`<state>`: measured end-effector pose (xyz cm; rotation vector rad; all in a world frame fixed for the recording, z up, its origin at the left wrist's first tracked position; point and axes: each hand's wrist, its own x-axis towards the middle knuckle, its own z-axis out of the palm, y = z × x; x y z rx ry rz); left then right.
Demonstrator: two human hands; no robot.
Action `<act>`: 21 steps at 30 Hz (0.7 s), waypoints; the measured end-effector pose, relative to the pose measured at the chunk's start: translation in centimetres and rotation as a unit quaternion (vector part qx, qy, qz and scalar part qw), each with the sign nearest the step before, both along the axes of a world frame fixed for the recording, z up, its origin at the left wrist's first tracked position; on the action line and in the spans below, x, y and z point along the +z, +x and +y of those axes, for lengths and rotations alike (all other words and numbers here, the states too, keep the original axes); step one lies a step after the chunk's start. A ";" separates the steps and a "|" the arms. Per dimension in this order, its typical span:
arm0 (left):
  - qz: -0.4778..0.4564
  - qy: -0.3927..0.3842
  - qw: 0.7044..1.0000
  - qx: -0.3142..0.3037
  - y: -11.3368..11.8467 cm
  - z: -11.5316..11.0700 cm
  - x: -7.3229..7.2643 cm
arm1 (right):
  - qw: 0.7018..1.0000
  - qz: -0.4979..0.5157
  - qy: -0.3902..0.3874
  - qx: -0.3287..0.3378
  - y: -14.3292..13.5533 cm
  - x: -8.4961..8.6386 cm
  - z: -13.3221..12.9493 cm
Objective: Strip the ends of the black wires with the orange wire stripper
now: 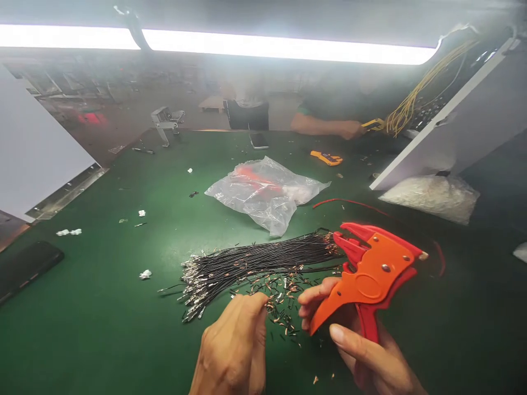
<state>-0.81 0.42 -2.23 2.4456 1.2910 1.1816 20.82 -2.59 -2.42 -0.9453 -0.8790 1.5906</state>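
In my right hand (366, 351) is an orange and red wire stripper (373, 274), its jaws pointing up and to the left. My left hand (234, 343) is closed, with the fingers curled under; whatever they may pinch is hidden. Just beyond both hands lies a bundle of black wires (263, 255), with silvery metal terminals at the left end and bare copper strands at the right. Between my hands, cut wire scraps (284, 315) of black insulation and copper are scattered over the green table.
A clear plastic bag (267, 192) with red contents lies behind the wires. Further back are a yellow tool (327, 158), a phone (258, 141) and a co-worker's arm (325, 126). White panels (444, 120) stand at both sides; a dark case (31, 269) sits at left.
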 end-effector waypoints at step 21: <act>0.068 0.156 0.984 0.052 0.2 -1.1 2.2 | 0.974 0.105 -0.065 0.190 -3.9 -4.6 -1.0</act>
